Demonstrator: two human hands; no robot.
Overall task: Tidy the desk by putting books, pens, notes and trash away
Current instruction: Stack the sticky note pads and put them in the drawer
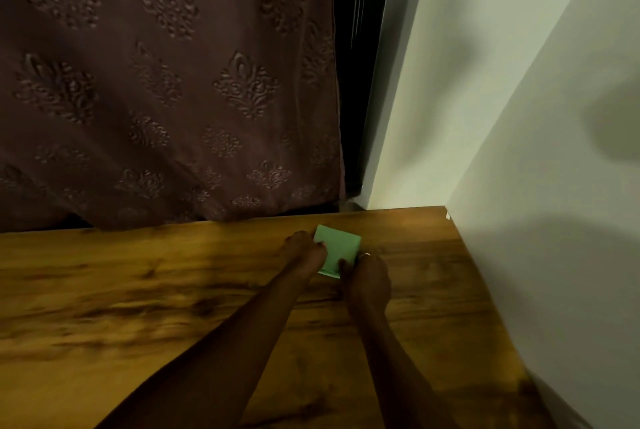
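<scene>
Step in hand: notes. A green pad of notes (341,247) lies flat on the wooden desk (138,290), toward 1 o'clock from the person and near the far right corner, where the desk meets the wall (519,117).

Hand positions:
- The left hand (303,248) is at the pad's 9 o'clock edge. Its fingers are curled together against that edge. Whether any fingertip reaches under the pad cannot be told.
- The right hand (369,278) is at the pad's 5 o'clock corner. Its thumb lies on the top face and the other fingers are folded beside the corner. A ring (365,255) shows on one finger.

Both hands touch the pad, and it appears to rest on the desk, not lifted.

Judgement: the grip is being set, so the step is at its start. The next move calls for pinching the whole stack at both edges so that no loose sheets fan out, then lifting it clear. No place to put it away is in view; a patterned curtain (173,82) hangs past the far edge at 11 o'clock.
</scene>
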